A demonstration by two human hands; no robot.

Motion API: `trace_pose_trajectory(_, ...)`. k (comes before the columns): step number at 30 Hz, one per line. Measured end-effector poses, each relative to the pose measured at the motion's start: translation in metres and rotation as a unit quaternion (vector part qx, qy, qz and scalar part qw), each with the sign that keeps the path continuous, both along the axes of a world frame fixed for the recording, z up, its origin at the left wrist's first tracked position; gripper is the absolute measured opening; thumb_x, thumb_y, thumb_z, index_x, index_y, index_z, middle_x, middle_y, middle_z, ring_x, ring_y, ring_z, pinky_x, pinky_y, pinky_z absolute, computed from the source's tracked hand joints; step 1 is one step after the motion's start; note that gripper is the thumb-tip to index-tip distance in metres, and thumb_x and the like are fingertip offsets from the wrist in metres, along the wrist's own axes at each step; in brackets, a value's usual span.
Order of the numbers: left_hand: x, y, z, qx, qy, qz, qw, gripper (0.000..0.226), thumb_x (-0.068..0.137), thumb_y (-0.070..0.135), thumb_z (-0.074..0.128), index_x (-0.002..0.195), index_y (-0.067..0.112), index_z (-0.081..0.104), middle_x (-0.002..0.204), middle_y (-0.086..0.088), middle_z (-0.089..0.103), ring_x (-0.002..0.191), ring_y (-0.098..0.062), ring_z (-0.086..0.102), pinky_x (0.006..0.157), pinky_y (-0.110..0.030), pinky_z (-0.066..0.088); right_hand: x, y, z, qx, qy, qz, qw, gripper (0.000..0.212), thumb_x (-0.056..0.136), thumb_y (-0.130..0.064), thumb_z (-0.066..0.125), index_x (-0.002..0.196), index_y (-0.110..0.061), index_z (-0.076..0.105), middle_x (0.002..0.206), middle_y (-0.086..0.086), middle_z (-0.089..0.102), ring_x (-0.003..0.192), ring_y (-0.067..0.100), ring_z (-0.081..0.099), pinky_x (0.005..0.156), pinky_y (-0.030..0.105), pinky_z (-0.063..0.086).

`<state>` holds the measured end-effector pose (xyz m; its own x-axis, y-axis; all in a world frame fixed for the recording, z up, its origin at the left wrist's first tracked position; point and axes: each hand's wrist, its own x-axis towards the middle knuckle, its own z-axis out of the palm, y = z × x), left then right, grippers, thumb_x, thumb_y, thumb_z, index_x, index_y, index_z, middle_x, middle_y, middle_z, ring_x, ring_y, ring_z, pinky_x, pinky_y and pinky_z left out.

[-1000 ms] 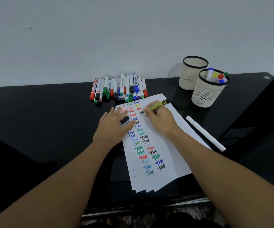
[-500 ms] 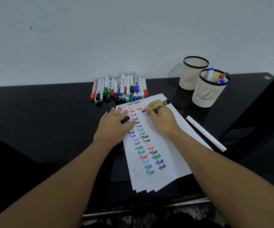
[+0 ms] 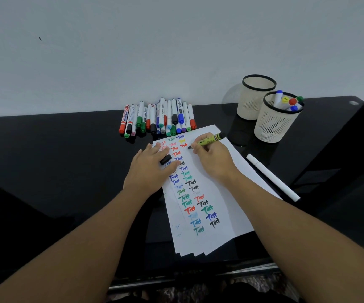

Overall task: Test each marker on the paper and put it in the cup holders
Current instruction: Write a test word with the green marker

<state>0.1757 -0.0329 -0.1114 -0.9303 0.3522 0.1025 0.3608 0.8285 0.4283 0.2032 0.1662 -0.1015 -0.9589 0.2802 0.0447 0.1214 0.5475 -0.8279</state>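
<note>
While bare black table (image 3: pixel 52 162) stretches wide to the left of the left hand (image 3: pixel 148 171), that hand lies flat on the near-left part of the paper (image 3: pixel 231 193), its fingers (image 3: pixel 155 149) straight and spread, pressing the fanned sheets down. A black cap (image 3: pixel 165 159) sits between the thumb and forefinger; how firmly it is held cannot be told. Beyond those fingertips, against the wall, lies a row of markers (image 3: pixel 159 118), caps toward the paper's far edge and just short of it. Columns of coloured "Test" words run down the sheet between the two hands and on toward its near edge, which reaches close to the table's front edge. To the right, the right hand (image 3: pixel 213 158) grips a yellow-green marker (image 3: pixel 209 139), fingers curled round the barrel, the black tip touching the paper beside the top red word. White paper lies open right of that hand. Past the paper's right edge a white marker (image 3: pixel 272 177) lies slantwise on the table, apart from the fingers. Farther right and back stand two mesh cup holders: the nearer cup holder (image 3: pixel 272 125) has several markers in it, the far cup holder (image 3: pixel 251 101) is just behind it by the wall.
</note>
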Motion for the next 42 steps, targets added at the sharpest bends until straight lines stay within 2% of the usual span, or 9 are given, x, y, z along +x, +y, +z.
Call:
trace_pose_trajectory(5,0.0003,0.0005,0.0005,-0.003,0.001,0.001,1.000,0.069,0.095,0.063,0.051,0.152,0.025,0.043,0.163,-0.001,0.031,0.154,-0.021,0.016,0.125,-0.042,0.009,0.0000,0.0019,-0.0009,-0.001,-0.008,-0.015,1.000,0.026,0.104,-0.043,0.055,0.106,-0.018,0.065,0.095,0.003,0.070,0.090,0.016,0.066,0.088,0.044,0.056)
trace_pose_trajectory(13,0.0009,-0.0003,0.0010,0.002,-0.001,0.001,1.000,0.069,0.095,0.063,0.051,0.152,0.025,0.043,0.164,-0.001,0.030,0.154,-0.020,0.016,0.125,-0.042,0.009,0.0004,0.0006,-0.0003,-0.003,0.001,-0.017,1.000,0.024,0.105,-0.040,0.055,0.110,-0.021,0.067,0.096,-0.002,0.069,0.090,0.013,0.065,0.090,0.040,0.057)
trace_pose_trajectory(19,0.0003,-0.0014,-0.0002,0.001,-0.002,-0.003,1.000,0.070,0.095,0.064,0.050,0.152,0.026,0.042,0.164,-0.001,0.030,0.154,-0.020,0.016,0.125,-0.042,0.009,0.0050,0.0034,0.0018,-0.109,0.071,-0.039,0.991,0.013,0.103,-0.030,0.062,0.109,-0.019,0.064,0.098,-0.006,0.068,0.094,0.012,0.066,0.092,0.037,0.057)
trace_pose_trajectory(23,0.0006,-0.0013,0.0000,0.009,-0.004,-0.003,1.000,0.070,0.095,0.064,0.051,0.153,0.025,0.043,0.164,-0.001,0.030,0.154,-0.020,0.016,0.125,-0.042,0.009,0.0061,0.0031,0.0008,-0.122,0.084,-0.037,0.988,0.008,0.101,-0.031,0.065,0.103,-0.023,0.062,0.096,0.000,0.070,0.092,0.018,0.067,0.088,0.041,0.058)
trace_pose_trajectory(26,0.0012,-0.0013,0.0011,0.015,-0.004,-0.004,1.000,0.070,0.094,0.063,0.052,0.152,0.024,0.043,0.163,-0.001,0.030,0.154,-0.020,0.016,0.126,-0.042,0.009,0.0067,0.0026,0.0014,-0.127,0.096,-0.033,0.987,0.008,0.103,-0.035,0.061,0.098,-0.029,0.062,0.095,-0.002,0.071,0.093,0.017,0.068,0.090,0.044,0.058)
trace_pose_trajectory(29,0.0014,-0.0014,0.0012,0.014,-0.003,-0.002,1.000,0.071,0.094,0.063,0.052,0.152,0.024,0.044,0.163,-0.001,0.031,0.154,-0.020,0.017,0.126,-0.042,0.010,0.0056,0.0025,0.0000,-0.115,0.085,-0.024,0.989,0.013,0.105,-0.036,0.056,0.098,-0.027,0.064,0.093,-0.005,0.072,0.093,0.014,0.068,0.093,0.046,0.057)
trace_pose_trajectory(34,0.0008,-0.0007,0.0002,0.014,-0.002,0.006,1.000,0.071,0.093,0.065,0.053,0.152,0.026,0.044,0.163,-0.001,0.031,0.154,-0.019,0.017,0.126,-0.042,0.010,0.0033,0.0011,-0.0003,-0.049,0.018,0.023,0.998,0.030,0.107,-0.044,0.050,0.096,-0.024,0.070,0.095,-0.013,0.069,0.095,0.010,0.065,0.098,0.046,0.053)
trace_pose_trajectory(42,0.0010,0.0001,0.0006,0.011,-0.001,0.006,1.000,0.070,0.094,0.064,0.052,0.152,0.025,0.044,0.163,-0.001,0.031,0.154,-0.019,0.017,0.125,-0.042,0.010,0.0010,0.0001,-0.0029,-0.020,0.003,0.037,0.999,0.030,0.106,-0.043,0.051,0.105,-0.022,0.071,0.101,-0.011,0.070,0.100,0.012,0.065,0.100,0.044,0.052)
